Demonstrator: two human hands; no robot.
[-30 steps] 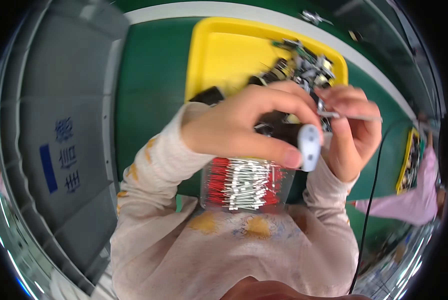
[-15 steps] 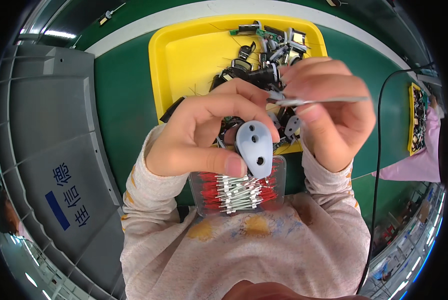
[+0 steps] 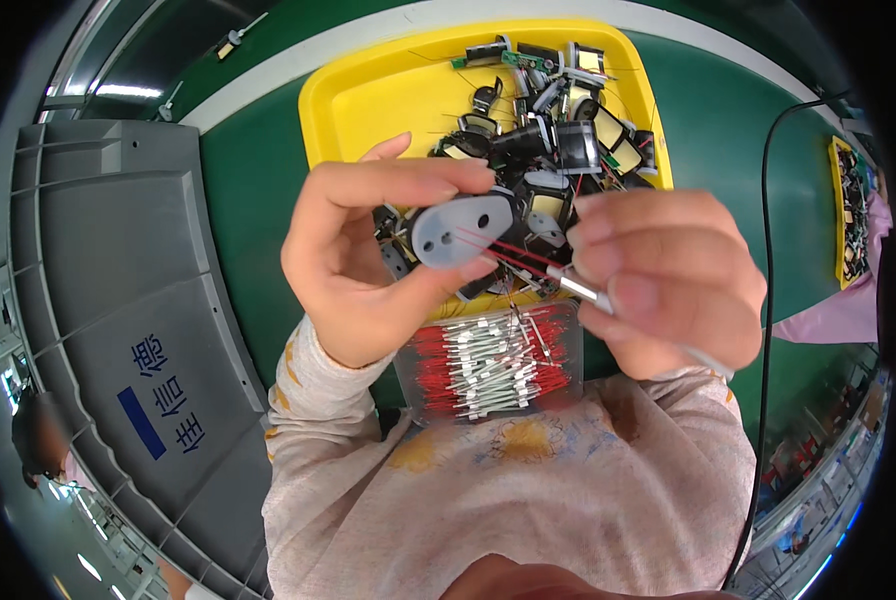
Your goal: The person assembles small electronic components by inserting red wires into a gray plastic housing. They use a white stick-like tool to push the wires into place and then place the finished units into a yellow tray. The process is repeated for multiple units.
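In front of my chest, my left hand (image 3: 343, 255) is closed round a small black module with a pale grey oval end cap (image 3: 448, 218) facing up. Several round holes pierce the cap. My right hand (image 3: 673, 280) pinches a lead with a white connector (image 3: 580, 290), and its thin red wires (image 3: 523, 259) reach across to the cap. Whether the wire ends are inside a hole, I cannot tell. A slim grey strip (image 3: 710, 362), perhaps part of a tool, sticks out below the right palm. Beneath my hands lies a clear plastic box (image 3: 402, 375) of red-and-white leads (image 3: 488, 365).
A yellow tray (image 3: 363, 100) holding several black modules (image 3: 578, 147) lies just beyond my hands on the green table (image 3: 243, 200). Left stands a grey crate (image 3: 118, 270). A black cable (image 3: 765, 230) runs down the right side; farther right is another yellow tray (image 3: 836, 225).
The module has shifted slightly left and up, its cap turned from upright to nearly sideways. My right hand has moved lower; red wires now stretch from it to the cap. The strip has swung down.
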